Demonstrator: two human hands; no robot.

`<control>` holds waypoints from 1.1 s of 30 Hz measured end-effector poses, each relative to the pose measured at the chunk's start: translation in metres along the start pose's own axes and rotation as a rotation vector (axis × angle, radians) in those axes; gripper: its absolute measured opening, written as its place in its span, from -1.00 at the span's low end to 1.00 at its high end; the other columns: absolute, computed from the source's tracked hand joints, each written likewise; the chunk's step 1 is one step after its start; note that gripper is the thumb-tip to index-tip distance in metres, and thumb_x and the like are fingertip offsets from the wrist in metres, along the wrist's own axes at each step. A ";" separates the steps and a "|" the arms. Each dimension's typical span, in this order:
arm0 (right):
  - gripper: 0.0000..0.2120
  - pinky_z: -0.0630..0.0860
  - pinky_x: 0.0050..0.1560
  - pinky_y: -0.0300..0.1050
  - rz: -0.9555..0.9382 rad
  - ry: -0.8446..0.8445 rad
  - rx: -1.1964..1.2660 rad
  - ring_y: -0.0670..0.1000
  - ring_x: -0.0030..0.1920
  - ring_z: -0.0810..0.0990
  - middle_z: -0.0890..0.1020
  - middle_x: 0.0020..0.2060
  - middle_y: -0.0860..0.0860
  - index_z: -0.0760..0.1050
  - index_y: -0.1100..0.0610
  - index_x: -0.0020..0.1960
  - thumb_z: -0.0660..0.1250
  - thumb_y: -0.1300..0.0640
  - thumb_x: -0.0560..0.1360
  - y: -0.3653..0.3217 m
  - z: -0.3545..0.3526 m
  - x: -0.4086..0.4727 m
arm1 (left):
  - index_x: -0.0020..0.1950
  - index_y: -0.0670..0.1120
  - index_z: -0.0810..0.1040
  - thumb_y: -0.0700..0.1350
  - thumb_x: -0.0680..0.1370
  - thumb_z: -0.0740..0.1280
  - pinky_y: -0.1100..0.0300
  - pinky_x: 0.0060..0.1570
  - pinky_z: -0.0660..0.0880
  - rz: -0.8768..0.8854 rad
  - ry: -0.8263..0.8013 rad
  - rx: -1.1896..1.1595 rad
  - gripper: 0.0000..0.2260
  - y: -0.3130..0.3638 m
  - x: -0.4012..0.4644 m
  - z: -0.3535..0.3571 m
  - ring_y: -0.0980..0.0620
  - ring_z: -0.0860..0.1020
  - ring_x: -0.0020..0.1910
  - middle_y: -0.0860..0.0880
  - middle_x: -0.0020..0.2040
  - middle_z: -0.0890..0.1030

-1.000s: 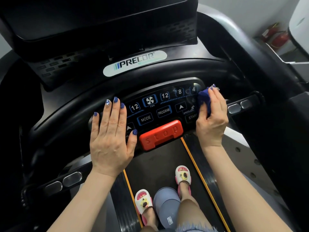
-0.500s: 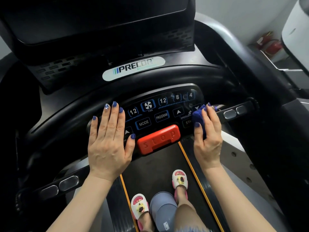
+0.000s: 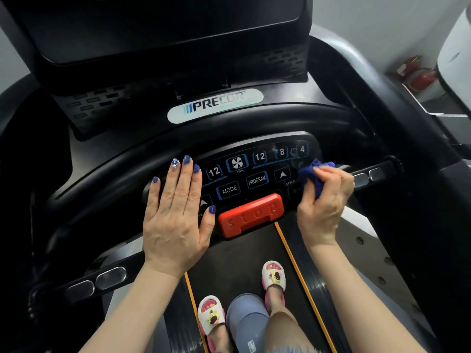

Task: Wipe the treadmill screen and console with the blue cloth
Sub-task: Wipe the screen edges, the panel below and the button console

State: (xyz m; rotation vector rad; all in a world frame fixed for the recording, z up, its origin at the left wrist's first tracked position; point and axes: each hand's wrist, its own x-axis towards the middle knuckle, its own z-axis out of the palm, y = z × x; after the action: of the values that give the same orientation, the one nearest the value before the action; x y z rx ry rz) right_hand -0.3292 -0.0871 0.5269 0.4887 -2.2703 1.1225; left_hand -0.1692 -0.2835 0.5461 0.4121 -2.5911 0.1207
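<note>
Nearest the camera, on the belt (image 3: 244, 253) between two orange lines: feet in white slippers (image 3: 274, 275), a grey-blue cap brim (image 3: 246, 319) between them. Further up, at the left end of the keypad (image 3: 254, 171): left hand (image 3: 175, 212) laid flat, fingers straight and together, thumb spread toward the red stop bar (image 3: 251, 215), holding nothing, nails painted blue. At the right end of the keypad: right hand (image 3: 325, 200) curled round the cloth (image 3: 312, 174), bunched blue fabric pinched between thumb and fingers. Cloth poking out ahead of and to the left of the fingertips, pressed against the keypad beside the speed arrow, below the 4 button; a fold trailing down inside the palm. Just right of that hand: silver grip sensors (image 3: 369, 175) on the handlebar. Beyond the keypad: curved black bar, then a Precor badge (image 3: 215, 105), then the dark screen (image 3: 163, 29) tilted above the console. Far right: a red extinguisher (image 3: 423, 77) against the wall.
</note>
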 end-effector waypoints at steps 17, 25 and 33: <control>-0.88 0.40 0.20 -0.18 -0.163 -0.195 0.083 0.10 0.05 0.48 0.56 -0.01 0.20 0.60 0.30 -0.01 0.41 0.26 0.48 -0.003 -0.013 -0.008 | 0.58 -0.24 0.20 0.05 0.68 0.08 -0.10 0.56 0.03 -0.005 -0.005 0.002 -0.46 0.001 0.000 0.000 -0.12 0.13 0.59 -0.19 0.59 0.19; -0.92 0.38 0.17 -0.25 -0.139 -0.209 0.126 0.07 0.02 0.48 0.57 -0.05 0.17 0.63 0.30 -0.06 0.42 0.29 0.47 -0.024 0.000 0.006 | 0.57 -0.24 0.21 0.05 0.68 0.08 -0.09 0.57 0.01 -0.005 -0.003 0.005 -0.46 0.001 0.000 0.000 -0.12 0.13 0.59 -0.19 0.59 0.19; -0.94 0.43 0.10 -0.25 -0.053 -0.165 0.146 0.06 -0.02 0.49 0.56 -0.10 0.12 0.64 0.27 -0.10 0.48 0.31 0.43 -0.040 0.005 0.003 | 0.58 -0.23 0.21 0.05 0.68 0.06 -0.09 0.57 0.02 -0.007 0.000 0.010 -0.46 0.000 0.001 0.001 -0.12 0.13 0.59 -0.19 0.59 0.20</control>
State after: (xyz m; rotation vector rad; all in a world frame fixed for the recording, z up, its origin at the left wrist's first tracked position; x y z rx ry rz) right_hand -0.3117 -0.1148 0.5511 0.7192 -2.3089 1.2682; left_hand -0.1699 -0.2839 0.5459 0.4244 -2.5895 0.1313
